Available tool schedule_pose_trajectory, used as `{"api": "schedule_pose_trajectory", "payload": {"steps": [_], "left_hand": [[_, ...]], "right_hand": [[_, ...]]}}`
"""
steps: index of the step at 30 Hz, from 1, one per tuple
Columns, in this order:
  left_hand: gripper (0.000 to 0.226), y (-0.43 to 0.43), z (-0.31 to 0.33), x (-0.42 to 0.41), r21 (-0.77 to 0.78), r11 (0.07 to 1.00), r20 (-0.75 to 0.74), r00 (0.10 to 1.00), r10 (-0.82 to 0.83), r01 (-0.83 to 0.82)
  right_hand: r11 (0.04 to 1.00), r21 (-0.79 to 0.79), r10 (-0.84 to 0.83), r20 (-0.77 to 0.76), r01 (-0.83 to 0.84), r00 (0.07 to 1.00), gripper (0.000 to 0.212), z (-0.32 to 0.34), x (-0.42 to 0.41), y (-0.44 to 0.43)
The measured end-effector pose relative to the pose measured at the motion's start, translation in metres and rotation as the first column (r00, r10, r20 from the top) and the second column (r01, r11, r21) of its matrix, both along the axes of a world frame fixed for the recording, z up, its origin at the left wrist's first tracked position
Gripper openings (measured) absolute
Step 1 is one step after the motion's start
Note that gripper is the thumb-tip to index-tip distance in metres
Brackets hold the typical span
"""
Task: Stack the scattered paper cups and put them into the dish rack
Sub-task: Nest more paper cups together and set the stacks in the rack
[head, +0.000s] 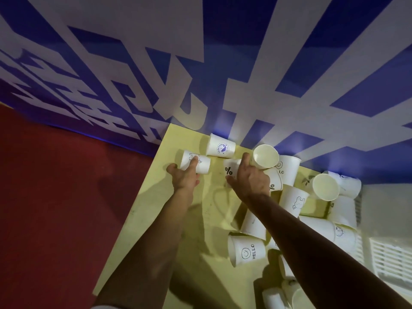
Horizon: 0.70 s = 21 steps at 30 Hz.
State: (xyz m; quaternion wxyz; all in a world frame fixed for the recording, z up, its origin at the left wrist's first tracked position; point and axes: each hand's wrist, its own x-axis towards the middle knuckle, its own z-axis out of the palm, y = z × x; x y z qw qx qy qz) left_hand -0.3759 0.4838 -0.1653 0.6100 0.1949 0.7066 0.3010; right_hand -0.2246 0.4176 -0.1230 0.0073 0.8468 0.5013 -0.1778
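Several white paper cups lie scattered on a yellow table (156, 219). My left hand (185, 175) grips a cup with a line drawing (201, 164) lying on its side near the table's far left edge. My right hand (250, 179) closes around a cup marked "%" (230, 168). Just beyond my right fingers an open-mouthed cup (266, 156) faces me. A cup with a purple round logo (220, 148) lies at the far edge. A "HELLO" smiley cup (247, 252) lies close to me under my right forearm. The white dish rack (390, 262) shows at the right edge.
A blue-and-white banner wall (223, 74) rises right behind the table. Red floor (55, 197) lies to the left, past the table's edge. More cups (325, 187) crowd the table's right side up to the rack.
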Motion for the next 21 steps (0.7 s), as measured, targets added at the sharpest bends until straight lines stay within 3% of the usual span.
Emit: {"api": "schedule_pose_trajectory", "payload": {"steps": [5,10,17,21], "left_hand": [[0.074,-0.023,0.006,-0.017,0.07,0.997,0.025,0.999,-0.02,0.018],[0.071,-0.05,0.022,-0.023,0.151,0.985,0.039,0.996,-0.085,0.078],[0.054,-0.082,0.054,0.012,0.237,0.95,0.102,0.967,-0.234,0.204],[0.055,-0.108,0.066,0.043,0.295,0.893,0.094,0.92,-0.38,0.339]], "right_hand": [[0.995,0.067,-0.053,-0.267,0.074,0.962,0.072,0.005,-0.004,-0.016],[0.972,0.081,-0.13,-0.602,0.222,0.788,0.085,0.033,0.007,-0.039],[0.941,0.203,-0.133,-0.509,0.269,0.85,0.079,0.086,0.056,-0.107],[0.915,0.216,-0.186,-0.52,0.34,0.834,0.08,0.093,0.08,-0.148]]}}
